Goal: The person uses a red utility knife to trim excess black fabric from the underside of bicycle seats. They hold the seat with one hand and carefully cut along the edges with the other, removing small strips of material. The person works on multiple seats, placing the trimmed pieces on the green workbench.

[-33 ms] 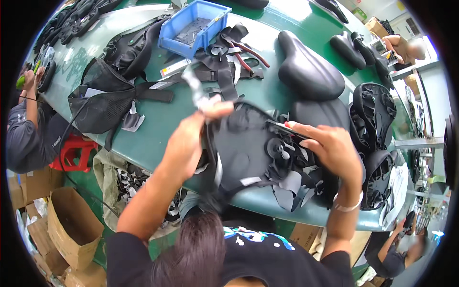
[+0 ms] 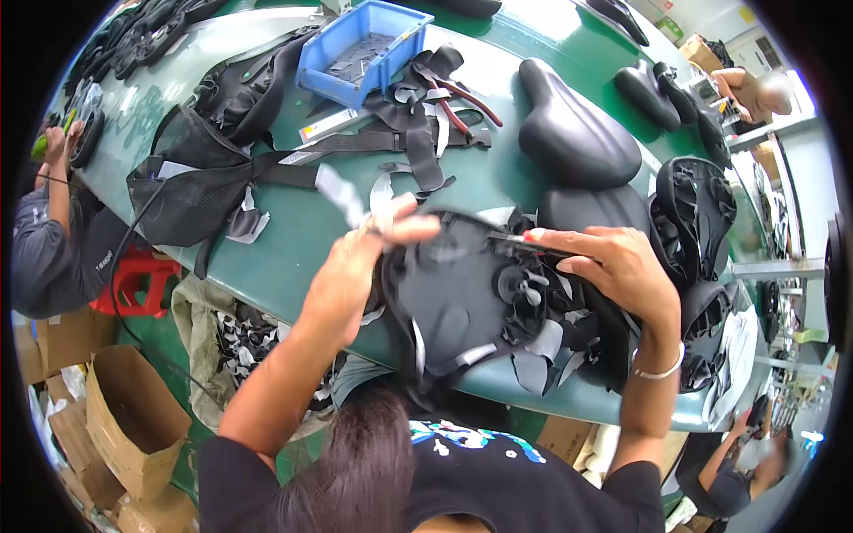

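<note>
An upturned black bicycle saddle (image 2: 453,284) lies in front of me, its hollow underside facing up and loose cover flaps along its right side. At its far left rim is my left hand (image 2: 355,262), fingers closed on a pale grey strip (image 2: 339,195) that is blurred by motion. My right hand (image 2: 613,262) grips a slim tool (image 2: 511,237) with a silvery tip, which rests by the saddle's far right rim. A spot of red shows near the index fingertip; the rest of the tool is hidden by the fingers.
A blue bin (image 2: 360,58) holds small dark pieces. Red-handled pliers (image 2: 458,107) lie beside black scraps. Finished black saddles (image 2: 573,129) and upturned ones (image 2: 693,213) stand to the right. A black mesh pouch (image 2: 191,182) lies left. Other people work at both sides.
The pale strip and my left hand have shifted slightly down and left. The saddle has tilted a little, and my right hand has moved slightly right with the tool.
</note>
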